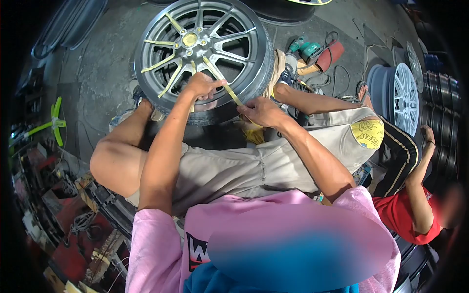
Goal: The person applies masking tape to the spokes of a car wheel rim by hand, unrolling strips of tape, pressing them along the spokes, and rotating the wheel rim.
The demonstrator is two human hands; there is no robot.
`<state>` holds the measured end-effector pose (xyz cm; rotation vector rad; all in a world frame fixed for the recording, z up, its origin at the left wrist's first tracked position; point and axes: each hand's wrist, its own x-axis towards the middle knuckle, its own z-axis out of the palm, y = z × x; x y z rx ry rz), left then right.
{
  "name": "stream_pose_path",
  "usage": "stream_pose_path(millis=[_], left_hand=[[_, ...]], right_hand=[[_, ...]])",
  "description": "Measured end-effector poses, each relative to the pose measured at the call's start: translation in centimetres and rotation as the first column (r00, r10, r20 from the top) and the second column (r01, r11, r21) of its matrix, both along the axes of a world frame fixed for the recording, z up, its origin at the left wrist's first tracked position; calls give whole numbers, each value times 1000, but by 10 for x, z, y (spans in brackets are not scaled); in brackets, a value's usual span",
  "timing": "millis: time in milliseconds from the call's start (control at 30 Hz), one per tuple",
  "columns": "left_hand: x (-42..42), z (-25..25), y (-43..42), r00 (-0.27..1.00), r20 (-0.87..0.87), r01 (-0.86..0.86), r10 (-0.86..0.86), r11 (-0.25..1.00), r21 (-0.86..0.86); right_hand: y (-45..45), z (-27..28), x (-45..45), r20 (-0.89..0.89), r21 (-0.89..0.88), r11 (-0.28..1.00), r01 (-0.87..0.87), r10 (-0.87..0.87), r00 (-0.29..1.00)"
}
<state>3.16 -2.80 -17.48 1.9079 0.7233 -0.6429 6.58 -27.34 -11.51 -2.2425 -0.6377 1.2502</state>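
Observation:
A multi-spoke alloy wheel with a tire lies in front of me. Yellow masking tape runs along one of its spokes and stretches taut to my right hand. My left hand is over the lower spokes, its fingers mostly curled, with a fingertip against the tape. Beside the tire's near edge, my right hand is closed on the tape's other end. Similar strips cover several spokes on the left, and the center cap is masked yellow too.
A green power tool with a cord lies on the floor to the right, by a red curved piece. Farther right stands a silver wheel, near a person in a red shirt. A bright green stand is at left.

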Motion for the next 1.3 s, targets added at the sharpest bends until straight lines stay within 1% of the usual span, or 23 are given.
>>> stream_pose_path(millis=[33, 67, 167, 233, 333, 367, 433, 500, 533, 600, 633, 700, 833, 900, 967, 1000, 1067, 1100, 1133, 1167, 1200, 1233, 1300], left_hand=[[1, -2, 3, 999, 2, -35, 35, 999, -32], [0, -5, 6, 986, 48, -153, 157, 985, -73], [0, 0, 2, 966, 102, -234, 239, 970, -64], [0, 0, -1, 984, 107, -140, 142, 990, -34], [-2, -2, -5, 991, 72, -114, 115, 993, -23], [-2, -3, -5, 995, 77, -68, 70, 997, -21], [-6, -3, -5, 997, 59, -56, 55, 998, 17], [-8, -2, -6, 998, 44, -40, 37, 998, 52], [-8, -2, -7, 998, 49, -32, 29, 997, 74], [-8, -1, -9, 999, 52, -21, 16, 995, 97], [-8, 0, -10, 998, 50, -28, 22, 993, 114], [-8, 4, -12, 998, 48, -34, 28, 991, 131], [-8, 12, -17, 998, 13, -57, 56, 991, 119], [-8, 17, -20, 998, 17, -60, 58, 991, 118], [-9, 22, -22, 993, 23, -117, 116, 992, 36], [-9, 17, -19, 992, 26, -122, 121, 992, 36], [-5, 1, -7, 992, 86, 79, -91, 987, 140], [-3, 2, -5, 993, 88, 73, -85, 988, 138], [-3, 2, -4, 993, 120, -6, -3, 997, 76], [-4, 3, -2, 986, 144, -84, 81, 996, 14], [-6, 3, -3, 986, 141, -90, 87, 996, 15], [-7, 3, -5, 984, 167, -73, 65, 996, 45], [-6, 2, -8, 984, 180, -35, 15, 993, 109]], right_hand=[[0, 3, 1, -4, -4, 1000, 4, -4, 1000], [0, 7, 2, -7, -15, 1000, -16, 16, 1000], [1, 9, 1, -20, -6, 1000, -26, 26, 999], [4, 14, 1, -24, 10, 1000, -8, 9, 1000], [3, 26, 2, -53, -19, 1000, -11, 10, 999], [5, 29, 1, -76, -1, 1000, 13, -13, 997], [8, 33, -3, -103, 24, 999, 35, -33, 994], [9, 35, -9, -147, 252, 957, 141, -106, 983], [9, 35, -10, -149, 253, 957, 144, -108, 983], [8, 34, -12, -43, 319, 946, 64, -53, 998], [8, 34, -12, -46, 319, 945, 68, -56, 997], [6, 34, -8, 29, 184, 981, -56, 52, 998], [2, 20, -10, 15, 233, 972, 7, -11, 1000], [3, 25, -6, 25, 134, 990, -39, 36, 999], [4, 27, -5, 37, 115, 992, -60, 56, 998], [4, 27, -4, 49, 92, 992, -80, 76, 996], [2, 24, -3, 54, 100, 992, -82, 77, 996], [1, 21, -3, 53, 109, 991, -76, 71, 996], [-1, 16, -4, 51, 106, 991, -81, 76, 996], [-2, 10, -5, -35, 109, 994, -2, 6, 999], [0, 11, -7, -122, 106, 992, 76, -63, 991], [1, 14, -7, -124, 107, 992, 71, -57, 991], [3, 24, -2, -42, 79, 997, -26, 29, 999]])
